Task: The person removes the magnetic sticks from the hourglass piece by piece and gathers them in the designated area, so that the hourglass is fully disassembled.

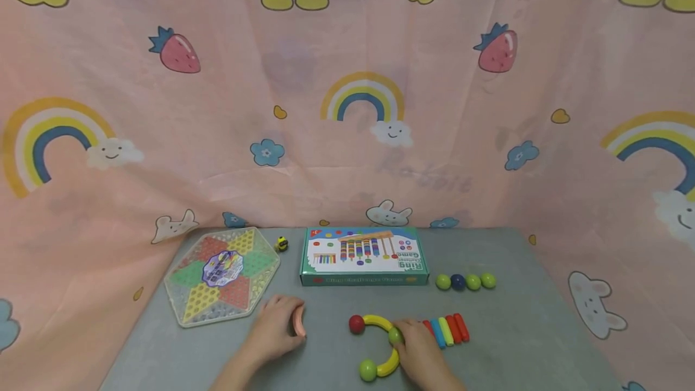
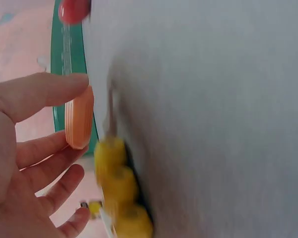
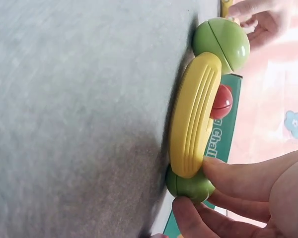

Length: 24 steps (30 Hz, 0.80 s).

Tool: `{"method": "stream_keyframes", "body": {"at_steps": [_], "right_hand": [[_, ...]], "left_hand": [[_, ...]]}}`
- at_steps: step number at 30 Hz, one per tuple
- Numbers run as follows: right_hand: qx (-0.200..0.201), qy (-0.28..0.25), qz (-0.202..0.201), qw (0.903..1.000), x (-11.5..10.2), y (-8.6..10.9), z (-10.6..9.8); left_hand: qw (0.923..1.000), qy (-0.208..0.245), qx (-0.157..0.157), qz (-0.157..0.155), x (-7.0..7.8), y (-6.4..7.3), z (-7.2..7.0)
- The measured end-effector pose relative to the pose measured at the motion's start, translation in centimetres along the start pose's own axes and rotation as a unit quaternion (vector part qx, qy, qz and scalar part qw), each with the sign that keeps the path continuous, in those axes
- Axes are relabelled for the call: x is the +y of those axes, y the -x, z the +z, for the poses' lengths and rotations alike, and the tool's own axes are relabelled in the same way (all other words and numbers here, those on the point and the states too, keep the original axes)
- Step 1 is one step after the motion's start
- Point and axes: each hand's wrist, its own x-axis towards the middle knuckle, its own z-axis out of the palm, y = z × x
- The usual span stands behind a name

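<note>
My left hand holds an orange curved piece between thumb and fingers, just above the grey table. Towards the right, two yellow curved pieces and three balls form an open C on the table. A red ball sits at its upper end, a larger green ball at its lower end. Between the yellow pieces lies another green ball. My right hand pinches this ball, its thumb touching the end of the near yellow piece.
Beyond the right hand lie several coloured sticks. A row of green and blue balls is behind them. A Ring Challenge Game box stands at the back, a hexagonal game board and a small yellow-black toy to its left.
</note>
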Motion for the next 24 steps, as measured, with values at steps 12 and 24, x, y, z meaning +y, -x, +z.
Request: {"method": "stream_keyframes", "body": {"at_steps": [12,24], "right_hand": [[-0.008,-0.003,0.018,0.9998,-0.2,-0.1,-0.1],[-0.005,0.004,0.034,0.9994,-0.4,-0.1,-0.2]], "left_hand": [[0.9998,-0.018,-0.004,0.001,-2.5,0.4,0.4],[0.9969,0.058,-0.03,0.043,-0.2,0.5,-0.5]]}}
